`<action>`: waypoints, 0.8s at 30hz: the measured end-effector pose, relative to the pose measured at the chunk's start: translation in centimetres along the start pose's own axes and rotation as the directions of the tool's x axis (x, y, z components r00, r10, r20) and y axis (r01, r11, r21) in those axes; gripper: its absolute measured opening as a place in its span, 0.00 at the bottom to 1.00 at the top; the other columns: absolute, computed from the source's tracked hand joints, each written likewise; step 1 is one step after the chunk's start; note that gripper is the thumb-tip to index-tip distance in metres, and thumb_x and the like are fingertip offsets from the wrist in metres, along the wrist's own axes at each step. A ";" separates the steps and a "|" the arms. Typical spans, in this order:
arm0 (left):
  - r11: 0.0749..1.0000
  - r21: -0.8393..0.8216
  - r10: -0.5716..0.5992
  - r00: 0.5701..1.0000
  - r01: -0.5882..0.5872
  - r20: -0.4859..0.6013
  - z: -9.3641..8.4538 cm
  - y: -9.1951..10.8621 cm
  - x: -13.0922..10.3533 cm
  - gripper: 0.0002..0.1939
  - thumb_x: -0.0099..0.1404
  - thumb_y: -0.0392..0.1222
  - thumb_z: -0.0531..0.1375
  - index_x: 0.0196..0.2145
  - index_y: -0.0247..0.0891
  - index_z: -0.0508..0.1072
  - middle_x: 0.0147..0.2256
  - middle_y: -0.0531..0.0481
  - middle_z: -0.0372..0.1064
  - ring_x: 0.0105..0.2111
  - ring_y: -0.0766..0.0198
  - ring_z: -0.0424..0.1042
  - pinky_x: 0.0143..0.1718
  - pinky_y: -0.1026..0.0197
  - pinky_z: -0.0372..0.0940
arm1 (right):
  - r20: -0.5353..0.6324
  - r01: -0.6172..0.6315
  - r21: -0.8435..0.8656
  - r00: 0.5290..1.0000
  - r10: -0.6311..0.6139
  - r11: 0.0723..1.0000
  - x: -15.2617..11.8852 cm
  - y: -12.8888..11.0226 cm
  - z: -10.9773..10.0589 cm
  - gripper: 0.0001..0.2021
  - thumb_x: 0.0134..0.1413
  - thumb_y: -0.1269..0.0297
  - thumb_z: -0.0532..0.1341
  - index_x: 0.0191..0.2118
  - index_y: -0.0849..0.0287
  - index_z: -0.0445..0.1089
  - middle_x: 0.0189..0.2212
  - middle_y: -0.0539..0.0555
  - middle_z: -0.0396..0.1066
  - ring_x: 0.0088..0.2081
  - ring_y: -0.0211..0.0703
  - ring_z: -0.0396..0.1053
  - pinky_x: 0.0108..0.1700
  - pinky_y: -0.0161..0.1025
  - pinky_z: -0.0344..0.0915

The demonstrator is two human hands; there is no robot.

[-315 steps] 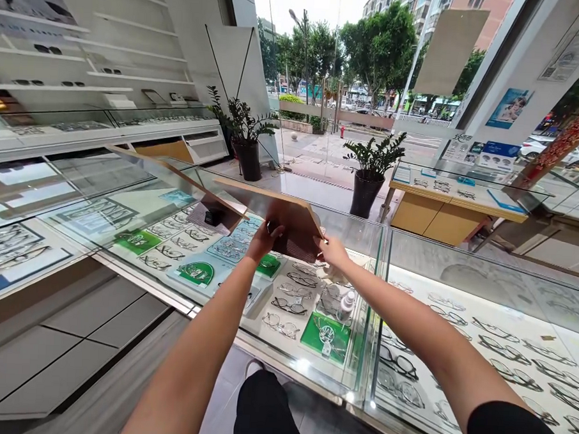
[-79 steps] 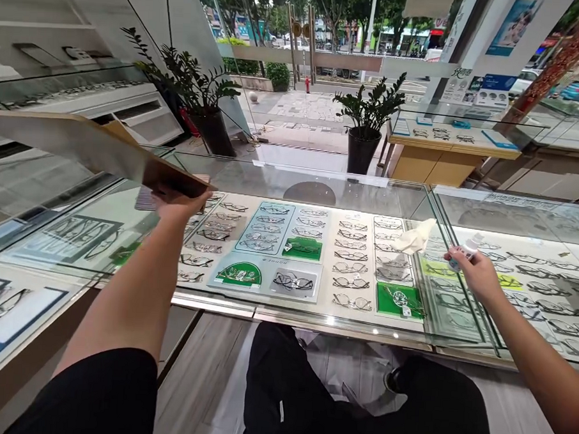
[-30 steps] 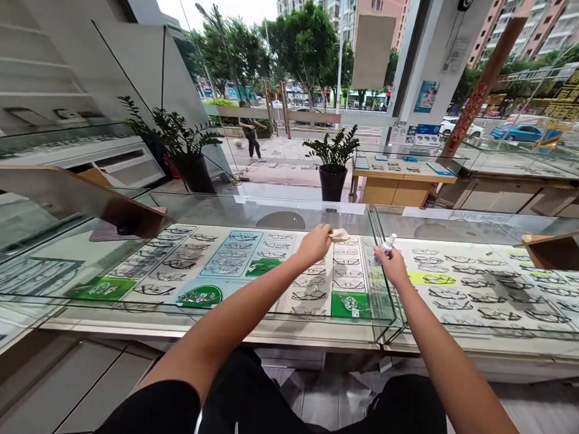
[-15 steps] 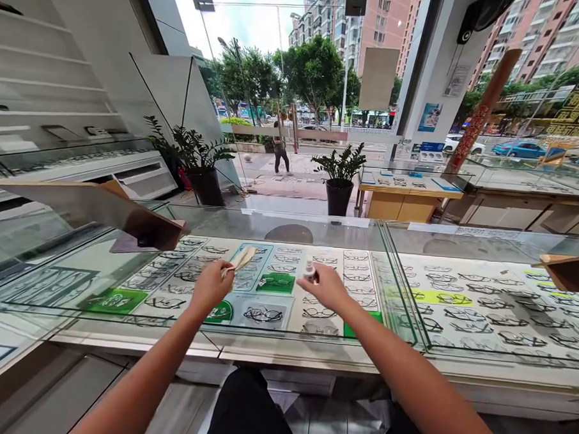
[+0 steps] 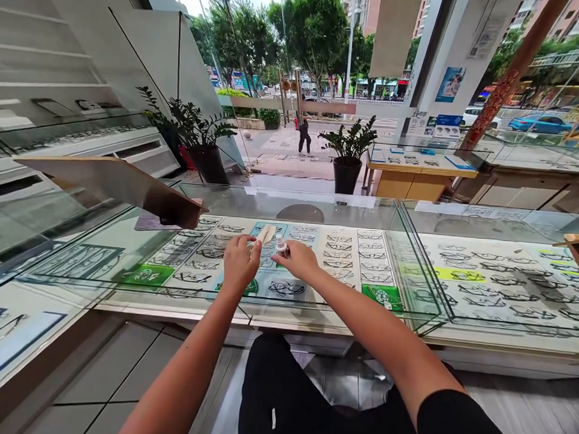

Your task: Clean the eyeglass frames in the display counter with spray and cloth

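Observation:
Above the glass display case, my left hand [image 5: 241, 261] is closed on a small folded beige cloth [image 5: 266, 234], which sticks out past the fingertips. Close to its right, my right hand [image 5: 298, 261] grips a small spray bottle [image 5: 281, 244] with a white top, held upright. The cloth and the bottle are a short gap apart. Under both hands, rows of eyeglasses [image 5: 286, 288] lie inside the glass case [image 5: 361, 210], on light, blue and green mats.
On the left a brown wooden-edged mirror or panel [image 5: 127, 187] leans over the case. Another glass case [image 5: 505, 220] with eyeglasses adjoins on the right. Potted plants [image 5: 348, 159] stand beyond, before glass doors. Outside, a person [image 5: 304, 136] is on the pavement.
My right hand has brought the spray bottle leftward, nearer the cloth in my left hand. The view has tilted down and turned slightly left. The person outside has moved right.

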State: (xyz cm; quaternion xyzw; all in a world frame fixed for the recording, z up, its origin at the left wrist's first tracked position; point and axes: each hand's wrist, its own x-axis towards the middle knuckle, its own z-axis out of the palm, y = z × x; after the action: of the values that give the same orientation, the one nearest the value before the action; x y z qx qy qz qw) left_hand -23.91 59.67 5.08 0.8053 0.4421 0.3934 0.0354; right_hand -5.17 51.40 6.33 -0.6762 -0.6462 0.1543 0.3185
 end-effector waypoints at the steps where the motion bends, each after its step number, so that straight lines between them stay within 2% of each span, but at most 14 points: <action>1: 1.000 -0.002 -0.011 1.000 0.011 0.003 0.0 0.0 -0.2 0.17 0.75 0.53 0.50 0.44 0.40 0.71 0.49 0.36 0.73 0.56 0.42 0.69 0.61 0.43 0.61 | 0.001 -0.003 -0.006 1.000 0.003 1.000 0.0 -0.1 0.0 0.20 0.63 0.41 0.65 0.36 0.54 0.71 0.37 0.52 0.74 0.37 0.45 0.68 0.34 0.39 0.52; 7: 0.988 0.041 -0.153 0.984 0.150 0.088 -0.3 0.8 0.1 0.18 0.75 0.53 0.49 0.44 0.38 0.72 0.50 0.34 0.71 0.57 0.43 0.68 0.63 0.42 0.61 | 0.047 -0.052 0.020 0.998 0.051 0.998 0.0 -0.7 -0.1 0.20 0.63 0.41 0.66 0.41 0.55 0.73 0.42 0.54 0.75 0.41 0.48 0.70 0.39 0.39 0.58; 10: 0.974 0.062 -0.218 0.975 0.216 0.029 -1.6 2.2 -0.9 0.19 0.75 0.52 0.51 0.49 0.36 0.72 0.58 0.30 0.67 0.63 0.40 0.63 0.66 0.39 0.57 | 0.067 -0.101 0.100 0.993 0.094 0.990 -1.3 -1.2 -1.3 0.32 0.55 0.39 0.71 0.56 0.55 0.70 0.49 0.58 0.74 0.46 0.52 0.71 0.43 0.41 0.61; 12: 0.968 0.034 -0.239 0.959 0.247 -0.151 -2.7 3.4 -4.1 0.21 0.74 0.52 0.54 0.55 0.35 0.69 0.65 0.29 0.60 0.68 0.39 0.56 0.70 0.36 0.51 | 0.066 -0.136 0.192 0.990 0.126 0.972 -3.6 -1.0 -3.5 0.46 0.49 0.36 0.73 0.66 0.55 0.61 0.51 0.59 0.72 0.47 0.53 0.70 0.44 0.42 0.62; 13: 0.969 -0.003 -0.241 0.953 0.245 -0.185 -3.0 4.1 -6.6 0.21 0.74 0.52 0.55 0.57 0.36 0.68 0.66 0.31 0.59 0.69 0.40 0.56 0.70 0.37 0.50 | 0.065 -0.146 0.246 0.989 0.134 0.958 -5.3 -0.7 -5.0 0.48 0.50 0.35 0.72 0.69 0.55 0.59 0.49 0.57 0.72 0.45 0.52 0.70 0.43 0.42 0.63; 15: 0.941 -0.180 -0.306 0.947 0.286 -0.098 -2.8 5.4 -12.8 0.16 0.72 0.51 0.56 0.51 0.39 0.69 0.56 0.36 0.68 0.61 0.44 0.66 0.66 0.41 0.59 | 0.032 -0.131 0.349 0.991 0.128 0.928 -9.5 0.5 -8.5 0.42 0.55 0.33 0.67 0.67 0.53 0.61 0.42 0.53 0.70 0.38 0.46 0.68 0.41 0.41 0.63; 16: 0.879 -0.312 -0.371 0.928 0.360 0.026 -2.2 6.1 -16.1 0.12 0.71 0.51 0.58 0.46 0.41 0.70 0.49 0.40 0.71 0.54 0.47 0.71 0.60 0.45 0.65 | 0.014 -0.115 0.395 0.993 0.119 0.911 -11.9 1.3 -10.3 0.37 0.58 0.34 0.66 0.65 0.52 0.64 0.40 0.51 0.68 0.36 0.44 0.67 0.40 0.41 0.63; 17: 0.762 -0.437 -0.435 0.878 0.478 0.200 -1.2 6.6 -19.2 0.10 0.69 0.50 0.60 0.41 0.42 0.70 0.42 0.43 0.72 0.47 0.50 0.73 0.54 0.49 0.68 | -0.016 -0.118 0.430 0.990 0.138 0.895 -14.4 2.3 -12.0 0.33 0.60 0.36 0.65 0.62 0.51 0.67 0.37 0.50 0.67 0.35 0.43 0.65 0.39 0.40 0.63; 18: 0.571 -0.525 -0.497 0.774 0.632 0.392 0.2 7.2 -21.8 0.09 0.67 0.49 0.62 0.38 0.43 0.70 0.38 0.46 0.71 0.41 0.53 0.74 0.49 0.52 0.70 | -0.068 -0.133 0.454 0.981 0.183 0.881 -16.8 3.2 -13.6 0.29 0.61 0.37 0.65 0.59 0.51 0.70 0.34 0.49 0.65 0.33 0.42 0.64 0.37 0.40 0.62; 19: 0.306 -0.545 -0.547 0.613 0.780 0.571 1.8 7.7 -23.8 0.08 0.65 0.47 0.65 0.37 0.42 0.71 0.35 0.48 0.71 0.37 0.56 0.74 0.45 0.56 0.70 | -0.119 -0.153 0.472 0.965 0.235 0.868 -19.2 4.3 -14.9 0.26 0.62 0.39 0.65 0.55 0.51 0.72 0.32 0.48 0.64 0.31 0.42 0.63 0.35 0.40 0.62; 20: -0.010 -0.512 -0.571 0.416 0.859 0.708 3.6 8.1 -25.1 0.08 0.63 0.43 0.66 0.38 0.42 0.71 0.35 0.49 0.72 0.36 0.58 0.75 0.42 0.58 0.70 | -0.165 -0.172 0.486 0.944 0.284 0.857 -21.5 5.3 -16.0 0.23 0.62 0.40 0.65 0.52 0.51 0.73 0.31 0.49 0.64 0.31 0.43 0.63 0.35 0.40 0.62; 21: -0.296 -0.423 -0.543 0.213 0.857 0.812 5.4 8.4 -25.8 0.10 0.61 0.40 0.67 0.38 0.42 0.71 0.35 0.49 0.73 0.36 0.60 0.76 0.42 0.60 0.70 | -0.222 -0.190 0.494 0.916 0.334 0.849 -23.6 6.3 -16.8 0.21 0.62 0.41 0.65 0.49 0.52 0.74 0.31 0.50 0.66 0.32 0.44 0.64 0.34 0.41 0.63; 22: -0.383 -0.354 -0.506 0.127 0.853 0.853 7.2 8.6 -26.0 0.09 0.61 0.39 0.67 0.37 0.40 0.70 0.34 0.48 0.73 0.35 0.61 0.77 0.40 0.61 0.71 | -0.273 -0.209 0.493 0.885 0.378 0.845 -25.7 7.3 -17.4 0.19 0.62 0.41 0.65 0.46 0.52 0.75 0.32 0.52 0.69 0.33 0.45 0.65 0.35 0.41 0.64; 24: -0.466 -0.261 -0.459 0.021 0.845 0.888 10.4 8.6 -25.5 0.10 0.61 0.39 0.66 0.32 0.39 0.67 0.29 0.50 0.70 0.30 0.61 0.75 0.35 0.60 0.71 | -0.341 -0.269 0.475 0.822 0.457 0.838 -29.6 9.1 -18.0 0.18 0.61 0.42 0.66 0.42 0.51 0.76 0.34 0.54 0.72 0.34 0.46 0.68 0.35 0.41 0.66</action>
State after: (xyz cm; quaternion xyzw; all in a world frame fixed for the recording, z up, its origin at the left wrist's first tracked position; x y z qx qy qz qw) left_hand -18.77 38.60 -13.91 0.1439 0.5436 0.2515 0.7877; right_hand 9.54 18.85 8.07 -0.7244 -0.3661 0.1870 0.5534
